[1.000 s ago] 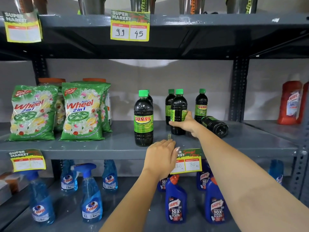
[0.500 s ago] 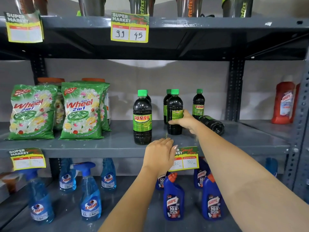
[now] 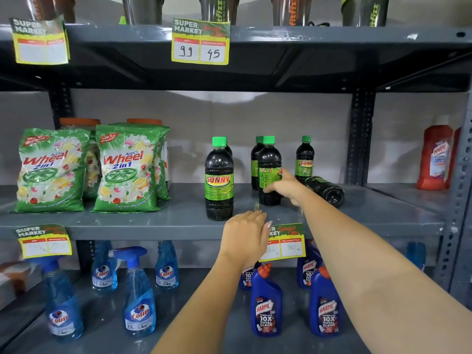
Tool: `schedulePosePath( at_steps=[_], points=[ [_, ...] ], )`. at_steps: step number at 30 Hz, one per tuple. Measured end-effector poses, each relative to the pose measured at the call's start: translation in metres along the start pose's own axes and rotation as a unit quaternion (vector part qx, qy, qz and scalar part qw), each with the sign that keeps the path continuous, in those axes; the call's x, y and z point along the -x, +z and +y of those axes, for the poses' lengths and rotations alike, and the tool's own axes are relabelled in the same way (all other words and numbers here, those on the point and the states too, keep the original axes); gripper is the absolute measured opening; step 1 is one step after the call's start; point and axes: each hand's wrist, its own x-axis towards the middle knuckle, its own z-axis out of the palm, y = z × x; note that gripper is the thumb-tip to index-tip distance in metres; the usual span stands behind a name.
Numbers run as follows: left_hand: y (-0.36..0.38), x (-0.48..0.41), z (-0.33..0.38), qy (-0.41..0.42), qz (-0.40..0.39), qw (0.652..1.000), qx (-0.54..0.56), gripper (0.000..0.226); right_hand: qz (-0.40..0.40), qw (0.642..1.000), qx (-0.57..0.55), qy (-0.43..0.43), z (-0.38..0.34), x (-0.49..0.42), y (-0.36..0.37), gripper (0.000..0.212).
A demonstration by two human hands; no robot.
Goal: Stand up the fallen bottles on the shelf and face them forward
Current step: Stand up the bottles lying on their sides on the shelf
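Several dark Sunny bottles with green caps stand on the middle shelf point(image 3: 153, 221). The front left bottle point(image 3: 219, 180) faces forward. My right hand point(image 3: 286, 186) grips the lower part of an upright middle bottle point(image 3: 268, 159) whose green label is turned sideways. Behind it another bottle point(image 3: 255, 159) stands, and a further one point(image 3: 304, 159) stands at the back right. One bottle point(image 3: 325, 190) lies on its side to the right of my right hand, base toward me. My left hand point(image 3: 246, 233) rests palm down on the shelf's front edge, holding nothing.
Green Wheel detergent bags point(image 3: 125, 169) fill the left of the shelf. A red Harpic bottle point(image 3: 434, 162) stands in the bay to the right, past the upright post point(image 3: 360, 139). Blue Colin sprays point(image 3: 139, 297) and Harpic bottles point(image 3: 267, 302) sit below. A price tag point(image 3: 291, 241) hangs beside my left hand.
The bottle in my right hand has turned, so its label now shows more toward the front. My left hand has stayed on the shelf edge.
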Motion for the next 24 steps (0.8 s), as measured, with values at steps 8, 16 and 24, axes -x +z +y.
schedulePosePath(
  at_steps=[8,16,24],
  points=[
    [0.002,0.000,-0.001,0.003,0.004,1.000,-0.008,0.043,0.021,0.999,0.025,-0.016,0.006,0.002,0.004,0.089],
    [0.000,0.000,0.000,0.006,0.006,1.000,-0.011,0.047,0.018,0.999,0.035,0.001,0.010,0.007,0.004,0.078],
    [0.000,-0.001,0.000,0.006,0.004,1.000,-0.014,0.046,0.020,0.997,0.078,-0.005,0.010,0.000,0.007,0.104]
  ],
)
